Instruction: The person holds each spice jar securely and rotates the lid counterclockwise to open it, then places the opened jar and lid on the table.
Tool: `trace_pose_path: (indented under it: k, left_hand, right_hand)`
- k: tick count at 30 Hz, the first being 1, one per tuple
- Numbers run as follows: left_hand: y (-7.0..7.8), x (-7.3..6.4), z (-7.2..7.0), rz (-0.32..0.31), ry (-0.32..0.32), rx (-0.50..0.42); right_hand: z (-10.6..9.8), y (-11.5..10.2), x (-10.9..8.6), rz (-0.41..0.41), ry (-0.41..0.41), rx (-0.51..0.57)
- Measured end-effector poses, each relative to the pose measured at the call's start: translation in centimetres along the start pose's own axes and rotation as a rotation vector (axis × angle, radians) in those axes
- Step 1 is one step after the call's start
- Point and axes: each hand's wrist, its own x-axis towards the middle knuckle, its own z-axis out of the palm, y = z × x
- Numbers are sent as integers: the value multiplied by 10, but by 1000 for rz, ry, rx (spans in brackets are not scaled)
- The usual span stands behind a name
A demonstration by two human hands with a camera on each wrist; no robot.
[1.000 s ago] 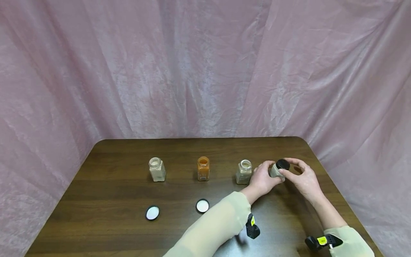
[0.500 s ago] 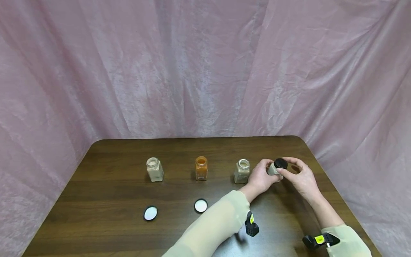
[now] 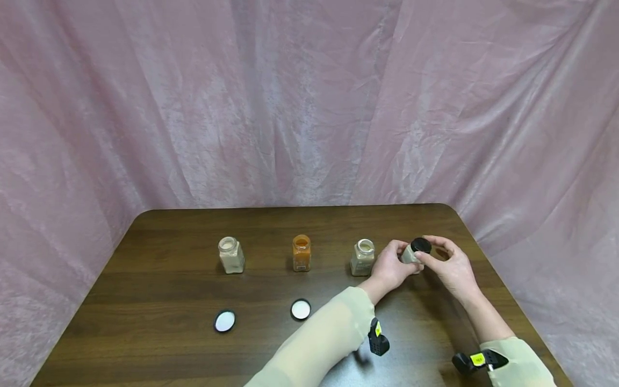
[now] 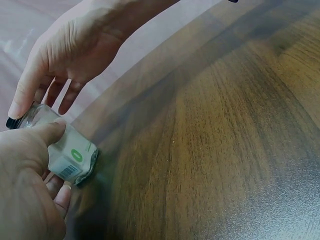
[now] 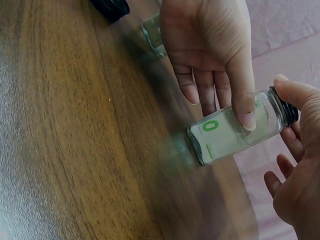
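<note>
A square glass jar (image 3: 409,256) with pale contents sits in my left hand (image 3: 388,267), tilted a little to the right. My left thumb and fingers grip its body. A black lid (image 3: 421,245) is on its mouth, and my right hand (image 3: 453,269) pinches that lid's rim between thumb and fingers. The right wrist view shows the jar's label (image 5: 212,132) with green print, and my left thumb pressed on the glass. In the left wrist view its base (image 4: 85,172) is close to the table; whether it touches, I cannot tell.
Three lidless jars stand in a row: a pale one (image 3: 231,256), an orange one (image 3: 302,254) and another pale one (image 3: 362,259) beside my left hand. Two black-rimmed lids (image 3: 224,321) (image 3: 301,309) lie white side up on the brown table (image 3: 159,301). A pink curtain (image 3: 290,107) hangs behind.
The whole head view has shifted slightly, so everything sits a little farther left. Both hands keep their hold on the jar and its lid.
</note>
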Motion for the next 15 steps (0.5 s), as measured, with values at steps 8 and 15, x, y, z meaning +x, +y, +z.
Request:
trace_pose_path:
  k: [8, 15]
  left_hand:
    - [2, -1, -2, -9, 5, -6]
    - [-1, 0, 1, -8, -17, 8]
  right_hand:
    - [1, -5, -3, 10, 7, 14]
    - [0, -5, -6, -10, 43, -80]
